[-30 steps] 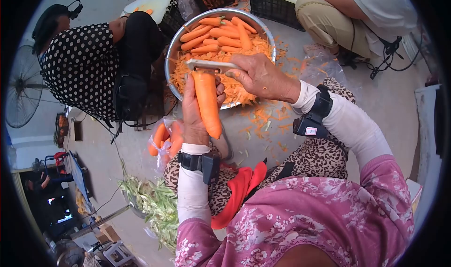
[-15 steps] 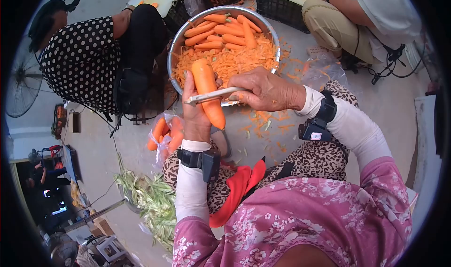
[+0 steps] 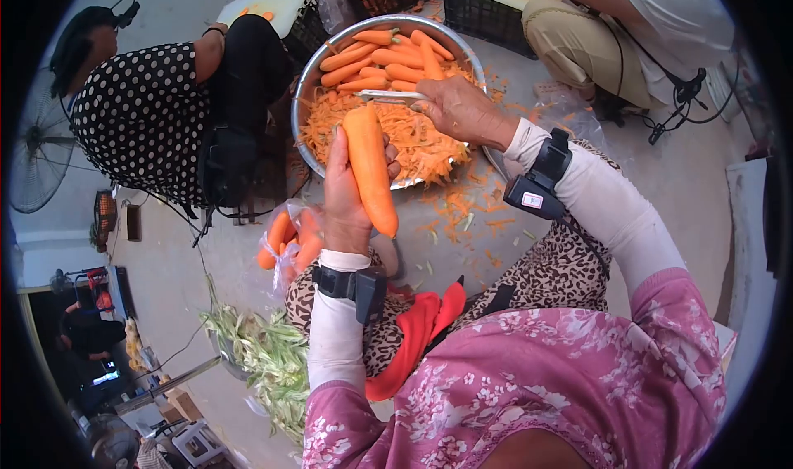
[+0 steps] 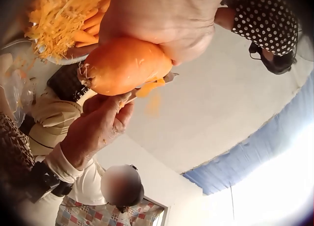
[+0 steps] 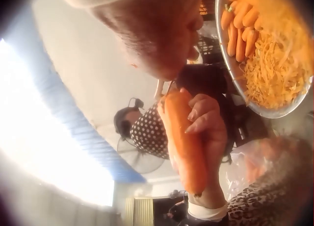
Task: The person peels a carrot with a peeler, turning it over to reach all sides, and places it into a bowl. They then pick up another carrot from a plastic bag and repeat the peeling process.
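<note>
Across the far middle of the scene, a wide round silver metal basin (image 3: 312, 77) is filled with carrots and orange shavings. Nearer, the left hand (image 3: 345, 201) is wrapped around a thick, smooth orange carrot (image 3: 369, 168); apart from it, at right, a slim pale-handled peeler (image 3: 395, 97) is gripped by the right hand (image 3: 467, 110), near the carrot's far end. Blade contact cannot be told. Strokes are best kept long and light, with the carrot turned slightly between them and fingertips tucked clear.
</note>
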Tool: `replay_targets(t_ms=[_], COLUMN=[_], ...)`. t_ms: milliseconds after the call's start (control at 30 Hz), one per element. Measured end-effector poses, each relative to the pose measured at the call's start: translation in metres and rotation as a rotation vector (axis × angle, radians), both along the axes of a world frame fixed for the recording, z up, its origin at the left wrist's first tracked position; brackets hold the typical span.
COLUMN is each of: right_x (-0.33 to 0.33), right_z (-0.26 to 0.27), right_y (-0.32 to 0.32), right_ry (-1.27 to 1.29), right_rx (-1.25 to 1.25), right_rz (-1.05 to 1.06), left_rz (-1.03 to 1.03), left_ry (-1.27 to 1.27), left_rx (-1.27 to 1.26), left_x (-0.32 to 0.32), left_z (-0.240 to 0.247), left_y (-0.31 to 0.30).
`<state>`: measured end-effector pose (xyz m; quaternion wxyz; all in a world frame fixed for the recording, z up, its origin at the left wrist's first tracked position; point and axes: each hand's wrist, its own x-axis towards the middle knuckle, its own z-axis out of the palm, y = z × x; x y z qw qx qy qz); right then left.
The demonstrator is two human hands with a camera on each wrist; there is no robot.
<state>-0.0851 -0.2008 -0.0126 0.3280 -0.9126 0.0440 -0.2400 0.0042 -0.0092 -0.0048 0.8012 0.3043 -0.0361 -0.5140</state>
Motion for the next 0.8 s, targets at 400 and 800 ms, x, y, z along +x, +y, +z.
replay_targets(t_ms=[400, 800], right_x=[-0.029, 0.004], right_z=[0.030, -0.011], right_y=[0.041, -0.006], right_ry=[0.068, 0.139], right_rx=[0.234, -0.007], right_rz=[0.435, -0.073], left_rz=[0.184, -0.017], left_ry=[-0.013, -0.016], left_rx=[0.152, 0.034], left_x=[0.012, -0.001], left_z=[-0.009, -0.005], left_y=[0.005, 0.002])
